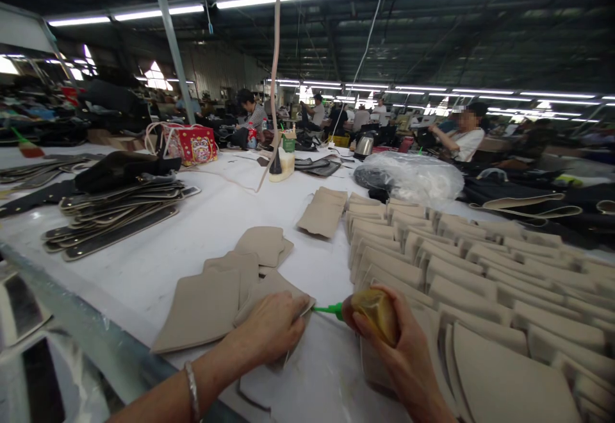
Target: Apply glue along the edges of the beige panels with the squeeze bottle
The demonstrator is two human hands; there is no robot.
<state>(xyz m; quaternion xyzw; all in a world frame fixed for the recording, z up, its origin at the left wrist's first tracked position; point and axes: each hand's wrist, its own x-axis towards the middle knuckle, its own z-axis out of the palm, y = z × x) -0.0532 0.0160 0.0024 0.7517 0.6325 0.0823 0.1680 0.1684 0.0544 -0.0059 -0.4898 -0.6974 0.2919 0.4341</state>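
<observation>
My left hand (271, 330) lies knuckles-up on a beige cut piece (269, 291) at the near edge of the white table (230, 211), fingers curled and pressing it down. My right hand (394, 346) is wrapped round a small yellowish squeeze bottle (377, 311). Its green nozzle (329, 309) points left and touches the edge of the piece under my left hand. More beige pieces (202, 307) lie just left of that hand.
Rows of overlapped beige pieces (480, 275) cover the right side. Dark stacked strips (120, 211) lie at the left, with a red bag (189, 143), a clear plastic bag (413, 176) and a glue pot (281, 165) behind. Other people (464, 131) work at far tables. A metal rail (72, 307) runs along the near left.
</observation>
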